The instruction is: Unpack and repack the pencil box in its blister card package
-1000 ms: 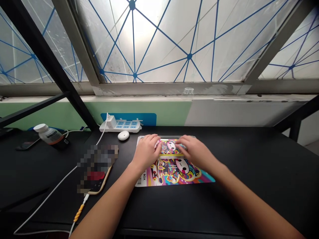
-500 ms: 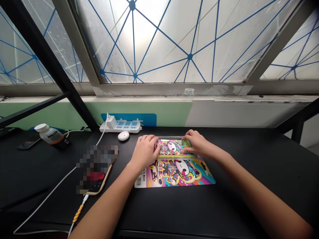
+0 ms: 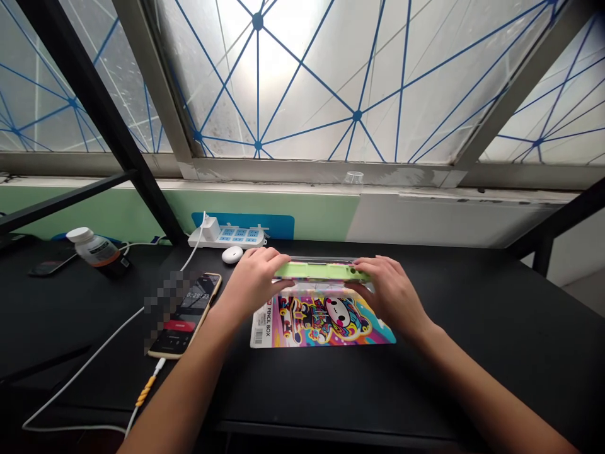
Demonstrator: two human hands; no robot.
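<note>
Left grip: my left grip (image 3: 253,280) pinches the lime-green pencil case (image 3: 321,272) at its left end.
Right grip: my right grip (image 3: 390,296) pinches the case's right end.
Case: held up between both grips, just above the printed pencil-box card (image 3: 321,321).
Worktop: the black worktop (image 3: 454,378) carries that card, with a smartphone (image 3: 182,321) left of it.

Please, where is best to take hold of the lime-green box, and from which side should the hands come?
Take the two short ends of the lime-green box, coming from left and right, as the left hand and right hand do. It is long and narrow, so holding both ends probably keeps it level.
</note>
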